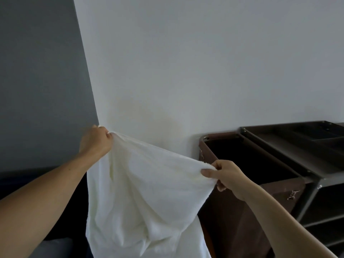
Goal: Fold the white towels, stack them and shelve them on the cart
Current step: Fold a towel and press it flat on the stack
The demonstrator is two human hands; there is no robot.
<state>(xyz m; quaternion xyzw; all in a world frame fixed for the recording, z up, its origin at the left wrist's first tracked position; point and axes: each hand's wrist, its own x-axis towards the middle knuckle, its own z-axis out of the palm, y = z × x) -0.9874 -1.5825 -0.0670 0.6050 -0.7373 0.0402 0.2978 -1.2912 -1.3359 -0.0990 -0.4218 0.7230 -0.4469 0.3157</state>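
Towel (pixel 141 198) hangs in the air in the middle of the view, white and unfolded, held up by its top edge between both hands in front of a pale wall (pixel 204 62). The left hand (pixel 96 141) is raised higher and farther away, its fingers curled tight around one bunched corner of the cloth. The right hand (pixel 226 175) is lower and nearer, pinching the other end of the top edge between thumb and curled fingers. Between the two hands the top edge slopes down from left to right, and the cloth below it sags in loose folds, dropping past the bottom of the view. To the right stands the cart (pixel 316 164), a dark metal frame against the wall, with a tray-like top divided into sections and open shelves showing below at the far right. On the cart's left end hangs a dark brown bag (pixel 242 216) with its mouth open; the right hand is just in front of its near rim, and the towel's right side overlaps the bag's left side in the view. A darker grey wall (pixel 41 81) fills the left side, with a dark piece of furniture low beneath the left arm.
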